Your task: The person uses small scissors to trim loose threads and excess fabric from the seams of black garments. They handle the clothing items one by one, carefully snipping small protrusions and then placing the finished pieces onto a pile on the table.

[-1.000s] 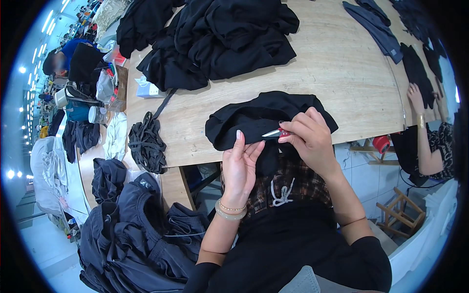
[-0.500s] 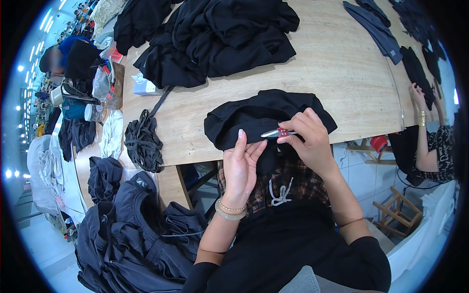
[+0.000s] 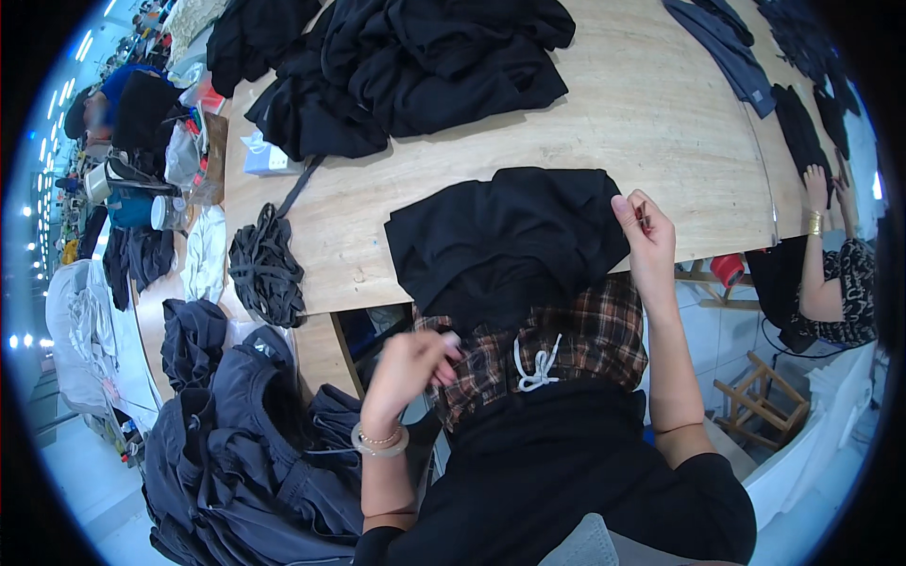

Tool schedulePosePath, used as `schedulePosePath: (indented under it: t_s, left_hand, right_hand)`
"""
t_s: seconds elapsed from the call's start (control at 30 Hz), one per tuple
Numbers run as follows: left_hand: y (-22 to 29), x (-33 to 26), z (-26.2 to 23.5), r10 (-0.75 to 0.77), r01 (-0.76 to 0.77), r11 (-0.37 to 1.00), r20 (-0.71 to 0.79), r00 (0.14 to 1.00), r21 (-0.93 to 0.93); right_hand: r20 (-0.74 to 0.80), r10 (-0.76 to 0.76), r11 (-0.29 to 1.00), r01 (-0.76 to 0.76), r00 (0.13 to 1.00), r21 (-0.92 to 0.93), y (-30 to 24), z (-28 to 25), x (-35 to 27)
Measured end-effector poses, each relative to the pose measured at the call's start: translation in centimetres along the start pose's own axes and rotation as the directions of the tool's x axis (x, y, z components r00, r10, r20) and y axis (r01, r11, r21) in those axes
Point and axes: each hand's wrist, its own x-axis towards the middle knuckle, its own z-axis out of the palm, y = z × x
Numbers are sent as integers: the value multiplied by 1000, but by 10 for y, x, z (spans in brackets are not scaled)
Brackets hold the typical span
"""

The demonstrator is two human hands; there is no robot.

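A black garment (image 3: 510, 226) lies spread over the table's front edge, and its near part hangs down toward my lap. My right hand (image 3: 649, 231) is closed at the garment's right edge, with the thumb against the cloth. Inside its curled fingers a bit of red shows, the handle of the thread snips (image 3: 645, 223); their blades are hidden. My left hand (image 3: 411, 370) is off the cloth, in the air left of my lap above the plaid fabric (image 3: 599, 325). Its fingers are bent and smeared by motion.
A heap of black garments (image 3: 444, 75) covers the far table. To the left are a bundle of dark straps (image 3: 267, 269), a tissue box (image 3: 269, 158) and a pile of dark grey garments (image 3: 255, 462). At right, a co-worker's hand (image 3: 815, 187) rests by black cloth, near a wooden stool (image 3: 763, 401).
My left hand has let go of the garment and moved down left. My right hand has shifted right to the garment's edge, the snips turned into its palm. The cloth now lies flatter.
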Motion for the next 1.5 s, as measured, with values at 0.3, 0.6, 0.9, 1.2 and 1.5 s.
schedulePosePath:
  t_s: [0.3, 0.6, 0.9, 1.2, 1.5]
  left_hand:
    - [-8, 48, 11, 519, -53, 762, -560, 646, 645]
    - [-20, 71, 15, 586, -272, 810, -690, 425, 520]
    - [3, 76, 16, 119, -513, 730, -656, 746, -451]
    - [-7, 86, -1, 60, -221, 198, -214, 975, -955]
    - [-37, 112, -26, 235, -219, -10, -215, 948, -976]
  right_hand:
    - [269, -26, 853, 162, 963, -496, 8, 39, -59]
    - [68, -273, 902, 280, 960, -328, 41, 38, -26]
    - [28, -98, 967, 101, 995, -235, 22, 33, -13]
    - [494, 452, 402, -664, 743, 631, 59, 4, 4]
    - [451, 531, 339, -667, 718, 663, 52, 9, 32]
